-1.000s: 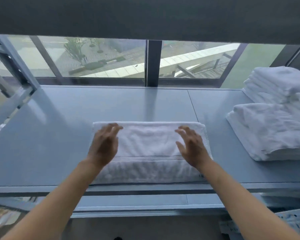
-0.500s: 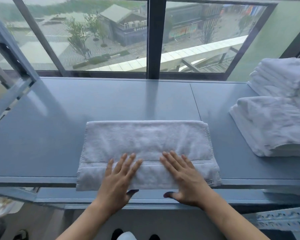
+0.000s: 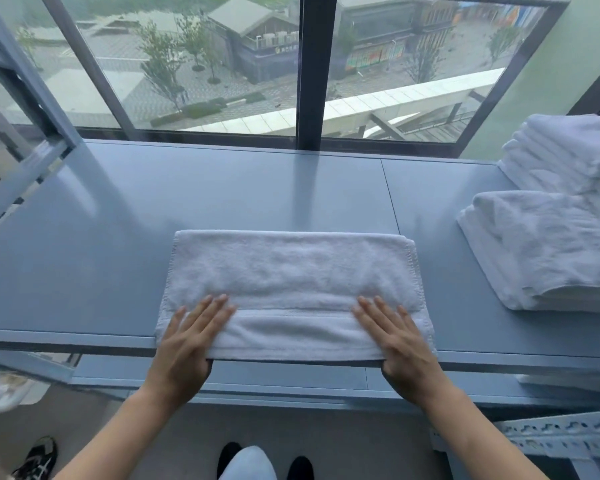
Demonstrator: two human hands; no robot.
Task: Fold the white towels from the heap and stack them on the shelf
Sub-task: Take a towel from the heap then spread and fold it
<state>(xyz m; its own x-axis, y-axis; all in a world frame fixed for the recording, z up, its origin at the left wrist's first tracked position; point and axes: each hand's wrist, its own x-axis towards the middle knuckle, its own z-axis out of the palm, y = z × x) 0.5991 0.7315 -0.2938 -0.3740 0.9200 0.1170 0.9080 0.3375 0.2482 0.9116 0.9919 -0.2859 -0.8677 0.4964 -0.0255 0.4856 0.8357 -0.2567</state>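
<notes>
**Left hand [image 3: 187, 344] and right hand [image 3: 400, 344] pinching the folded towel [image 3: 291, 271] at the front of the shelf [image 3: 84, 258]**

Set wide apart, one at each near corner of the towel. Four fingers of each laid straight and flat on top, tips pointing toward the window [image 3: 205, 64]. Thumbs tucked out of sight beneath the near edge, pinching that edge against the palm. Bare forearms reaching in from below.

White terry, thick and nubbly, folded into a broad rectangle with the long side running left to right. Flat woven band across it near the front, right at the fingertips, and a fluffier strip between band and near edge. Stitched hem down the right side, layers slightly staggered at the far right corner. Far edge straight, rounded by the fold. Lying flat in the middle of the grey-blue shelf, near edge hanging a little over the front lip.

Off to the right on the same shelf, well apart from it: near stack [image 3: 548, 251] of folded white towels, top one rumpled. Behind that, a taller far stack [image 3: 568, 150] by the wall; touching or merely overlapping in view, cannot tell. Lower shelf board [image 3: 257, 375] visible under the front lip. Down on the floor, dark shoe tips [image 3: 300, 467] and, at bottom left, a black-and-white sneaker [image 3: 37, 457].
</notes>
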